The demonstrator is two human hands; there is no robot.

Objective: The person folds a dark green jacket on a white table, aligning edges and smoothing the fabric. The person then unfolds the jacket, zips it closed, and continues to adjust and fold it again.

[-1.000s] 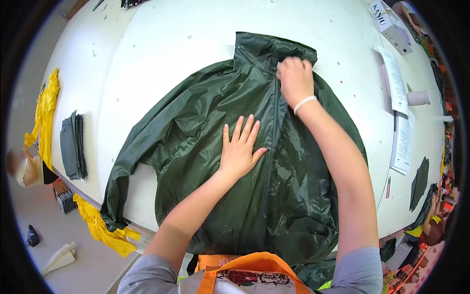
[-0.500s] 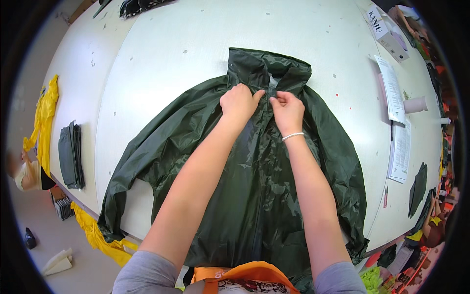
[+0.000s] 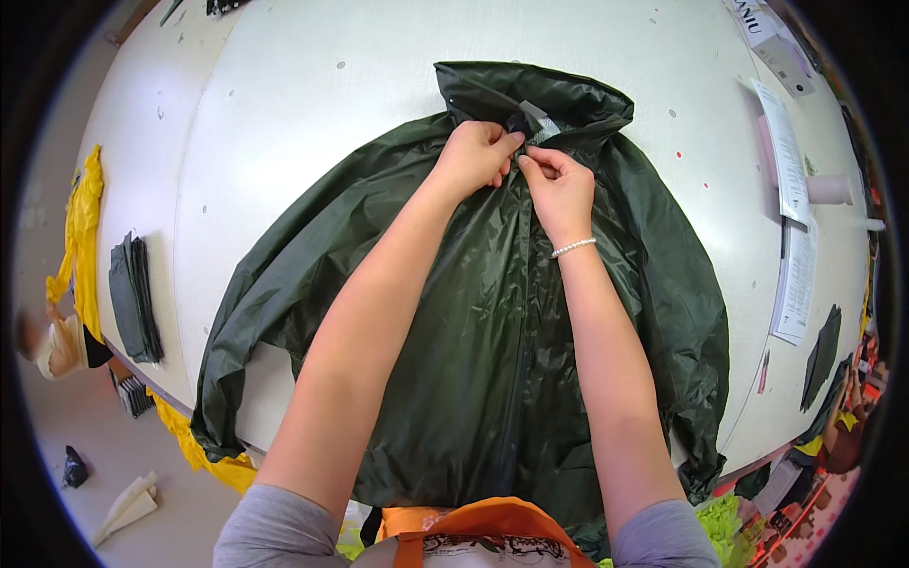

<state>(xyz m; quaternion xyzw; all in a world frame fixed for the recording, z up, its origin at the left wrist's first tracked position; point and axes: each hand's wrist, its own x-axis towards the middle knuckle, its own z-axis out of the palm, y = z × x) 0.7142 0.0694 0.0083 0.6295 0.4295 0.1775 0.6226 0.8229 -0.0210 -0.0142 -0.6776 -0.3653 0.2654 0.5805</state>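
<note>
Jacket of glossy dark-green fabric (image 3: 464,360) lies mid-frame beneath bare left hand (image 3: 473,156) and right hand (image 3: 565,194); I see both nearly closed, pinching its neckline. A second ago, the left lay flat, lower.

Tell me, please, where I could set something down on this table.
Bare: beyond the collar of the shiny dark-green jacket; at left, between its sleeve and the folded dark fabric stack. Crowded: right side, with white paper sheets, a pale cylinder and white box.
</note>
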